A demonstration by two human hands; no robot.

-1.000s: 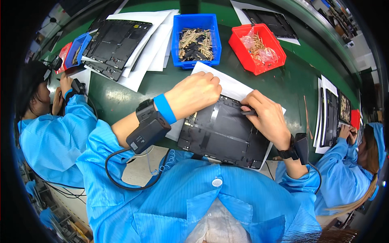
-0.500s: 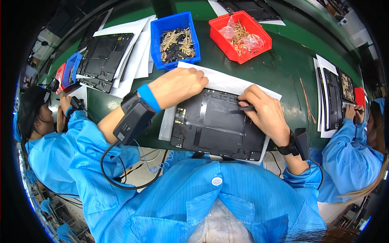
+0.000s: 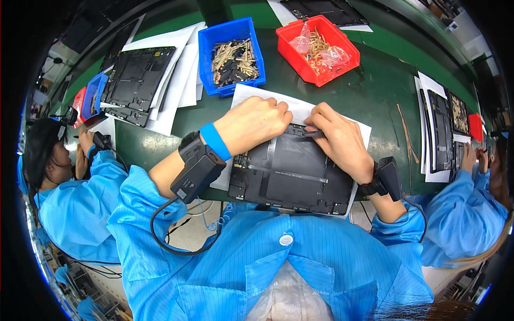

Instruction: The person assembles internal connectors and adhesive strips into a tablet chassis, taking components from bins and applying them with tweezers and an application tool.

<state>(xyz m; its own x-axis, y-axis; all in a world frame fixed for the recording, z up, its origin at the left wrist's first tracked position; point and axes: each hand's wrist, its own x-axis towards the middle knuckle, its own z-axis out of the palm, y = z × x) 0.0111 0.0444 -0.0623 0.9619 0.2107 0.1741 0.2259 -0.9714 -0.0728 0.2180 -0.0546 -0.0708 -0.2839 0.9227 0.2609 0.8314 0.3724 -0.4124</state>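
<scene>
A black flat device chassis (image 3: 292, 176) lies on a white sheet (image 3: 300, 107) on the green table in front of me. My left hand (image 3: 251, 122) rests palm down on the chassis's far left corner, fingers curled, holding it in place. My right hand (image 3: 334, 136) sits at the far edge of the chassis and pinches a small dark strip against it. Both wrists carry black strapped devices; the left one also has a blue band and a cable.
Beyond the chassis stand a blue bin (image 3: 231, 53) of gold-and-black small parts and a red bin (image 3: 317, 48) with bagged parts. Another black chassis (image 3: 134, 83) lies on papers at far left. Workers in blue coats sit at left (image 3: 69, 187) and right (image 3: 471, 203).
The view has shifted so the chassis sits more centred. My left hand has moved right along the far edge, closer to my right hand, which stays at the top edge.
</scene>
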